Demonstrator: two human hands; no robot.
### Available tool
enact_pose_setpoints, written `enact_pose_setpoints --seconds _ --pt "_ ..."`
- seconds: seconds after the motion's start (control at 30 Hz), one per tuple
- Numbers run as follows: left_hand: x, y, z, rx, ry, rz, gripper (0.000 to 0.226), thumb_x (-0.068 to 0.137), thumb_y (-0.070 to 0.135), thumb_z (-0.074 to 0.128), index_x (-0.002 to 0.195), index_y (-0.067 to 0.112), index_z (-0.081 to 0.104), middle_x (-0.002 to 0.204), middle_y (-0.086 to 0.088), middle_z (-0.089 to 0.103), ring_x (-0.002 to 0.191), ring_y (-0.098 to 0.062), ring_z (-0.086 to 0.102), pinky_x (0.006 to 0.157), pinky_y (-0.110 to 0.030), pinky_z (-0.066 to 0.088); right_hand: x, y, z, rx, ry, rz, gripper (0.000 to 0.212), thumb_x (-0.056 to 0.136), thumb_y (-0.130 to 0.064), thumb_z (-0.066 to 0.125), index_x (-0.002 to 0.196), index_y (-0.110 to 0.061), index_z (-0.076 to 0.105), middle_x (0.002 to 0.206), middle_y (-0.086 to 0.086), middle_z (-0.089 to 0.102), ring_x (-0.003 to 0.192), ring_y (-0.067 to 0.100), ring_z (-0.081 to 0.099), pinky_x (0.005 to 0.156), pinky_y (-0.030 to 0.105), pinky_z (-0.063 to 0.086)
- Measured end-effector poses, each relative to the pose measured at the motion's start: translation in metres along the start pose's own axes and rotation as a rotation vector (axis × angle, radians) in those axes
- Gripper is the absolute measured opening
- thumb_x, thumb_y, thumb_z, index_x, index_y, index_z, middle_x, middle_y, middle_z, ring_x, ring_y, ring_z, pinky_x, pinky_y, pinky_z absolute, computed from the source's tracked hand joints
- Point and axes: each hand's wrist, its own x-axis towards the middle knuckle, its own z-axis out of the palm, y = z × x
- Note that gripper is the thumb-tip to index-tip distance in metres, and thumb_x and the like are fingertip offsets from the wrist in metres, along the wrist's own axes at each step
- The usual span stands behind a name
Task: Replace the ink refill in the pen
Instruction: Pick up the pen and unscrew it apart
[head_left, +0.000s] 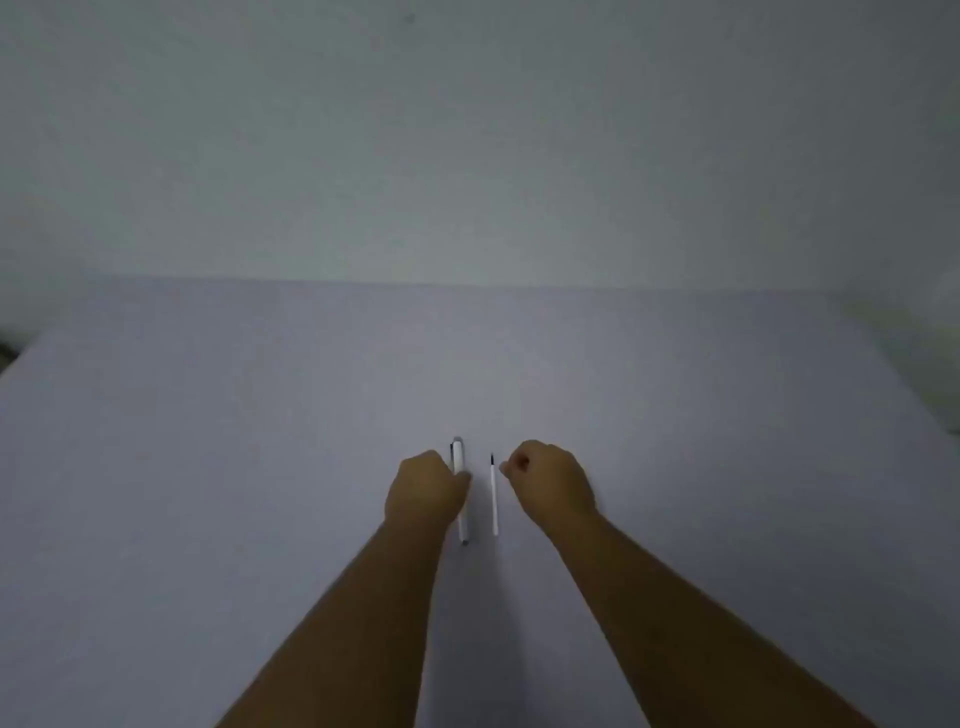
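Two bare hands are resting on a pale table (208, 467), and the whole job is sitting in the narrow strip between them. The pen (459, 488) is lying flat with its long axis running away from the person, clip end far, tip end near, and the left hand (423, 488) is lying right against its left side, covering part of the barrel's middle. The fingers there are curling down and inward; they are touching the pen, but I cannot tell whether they are really gripping it or only pressing on it. The refill (493, 496), a thin white tube with a dark tip pointing away, is lying just beside the pen on its right and almost parallel to it, with a bare strip of table showing between the two. The right hand (548, 483) is sitting just to the right of the refill's far end, curled loosely into a fist with thumb and forefinger pinched close together, and it is holding nothing that I can see. So the left hand is the nearer one to the pen and the right hand to the refill, each lying sideways from its fingers. Nothing else is lying on the table nearby, and only a plain wall (467, 130) is standing behind, so nothing is blocking either reach.
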Motion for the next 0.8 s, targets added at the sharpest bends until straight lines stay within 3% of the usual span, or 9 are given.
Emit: enact_pose_setpoints --seconds 0.13,0.3,0.4,0.5,0.57,0.63,0.7,0.73,0.8 --pt "0.002 -0.007 0.016 -0.041 -0.072 -0.054 0.036 0.078 0.038 0.068 0.094 0.007 0.063 0.088 -0.009 0.066 0.077 -0.023 0.063 0.065 -0.028 0.048 0.004 0.004 0.008 0.005 -0.020 0.016 0.024 0.092 -0.033 0.052 0.092 -0.014 0.066 0.095 0.008 0.069 0.089 0.026 0.063 0.074 0.035 0.052" --pt "0.006 -0.008 0.016 -0.083 -0.051 -0.068 0.013 0.083 0.021 0.060 0.081 0.009 0.060 0.066 -0.001 0.055 0.050 -0.011 0.052 0.046 -0.020 0.042 0.011 0.003 0.010 0.039 -0.037 0.015 0.023 0.091 -0.031 0.053 0.094 -0.012 0.067 0.097 0.008 0.070 0.090 0.024 0.063 0.076 0.033 0.051" --pt "0.000 -0.006 0.006 -0.147 -0.043 0.021 0.012 0.080 0.023 0.062 0.077 0.012 0.061 0.060 0.005 0.052 0.049 -0.006 0.050 0.042 -0.015 0.036 0.011 -0.008 0.007 0.147 -0.055 0.049 0.024 0.091 -0.031 0.055 0.097 -0.011 0.067 0.100 0.008 0.070 0.083 0.019 0.060 0.073 0.029 0.050" --pt "-0.010 -0.001 -0.005 -0.253 -0.029 0.126 0.008 0.080 0.021 0.063 0.080 0.014 0.062 0.063 0.005 0.057 0.055 -0.009 0.055 0.051 -0.019 0.047 0.011 -0.026 0.001 0.290 -0.065 0.098 0.030 0.090 -0.036 0.057 0.097 -0.009 0.066 0.087 0.003 0.067 0.069 0.012 0.052 0.055 0.017 0.038" --pt "-0.020 0.003 -0.012 -0.314 -0.031 0.193 0.007 0.083 0.019 0.064 0.083 0.013 0.061 0.066 0.006 0.057 0.055 -0.007 0.054 0.048 -0.011 0.046 0.007 -0.036 -0.002 0.419 -0.042 0.153 0.027 0.088 -0.038 0.059 0.089 -0.011 0.062 0.072 -0.004 0.057 0.061 0.007 0.048 0.053 0.017 0.035" --pt "-0.029 0.005 -0.020 -0.352 -0.032 0.242 0.008 0.085 0.018 0.063 0.089 0.011 0.061 0.068 0.007 0.056 0.055 -0.004 0.052 0.042 -0.005 0.043 0.003 -0.046 -0.006 0.492 -0.011 0.188 0.025 0.087 -0.037 0.061 0.085 -0.012 0.059 0.070 -0.004 0.056 0.062 0.008 0.050 0.056 0.020 0.039" --pt "-0.035 0.004 -0.028 -0.356 -0.055 0.276 0.015 0.087 0.021 0.061 0.099 0.012 0.062 0.076 0.004 0.061 0.063 -0.008 0.057 0.048 -0.006 0.047 -0.001 -0.052 -0.010 0.522 -0.010 0.211 0.024 0.087 -0.035 0.061 0.080 -0.012 0.060 0.075 0.001 0.059 0.068 0.015 0.055 0.066 0.028 0.047" --pt "-0.038 0.004 -0.032 -0.335 -0.082 0.290 0.018 0.089 0.023 0.059 0.102 0.012 0.064 0.082 0.000 0.065 0.070 -0.012 0.060 0.059 -0.012 0.052 -0.003 -0.055 -0.012 0.547 -0.020 0.218 0.024 0.087 -0.034 0.061 0.074 -0.013 0.061 0.075 0.002 0.061 0.071 0.018 0.057 0.073 0.035 0.051" --pt "-0.040 0.003 -0.040 -0.329 -0.154 0.300 0.019 0.090 0.026 0.056 0.095 0.012 0.068 0.087 -0.008 0.069 0.077 -0.019 0.061 0.081 -0.034 0.057 -0.008 -0.058 -0.016 0.604 -0.045 0.231 0.027 0.087 -0.030 0.062 0.064 -0.016 0.060 0.074 0.006 0.063 0.073 0.020 0.059 0.082 0.042 0.054"
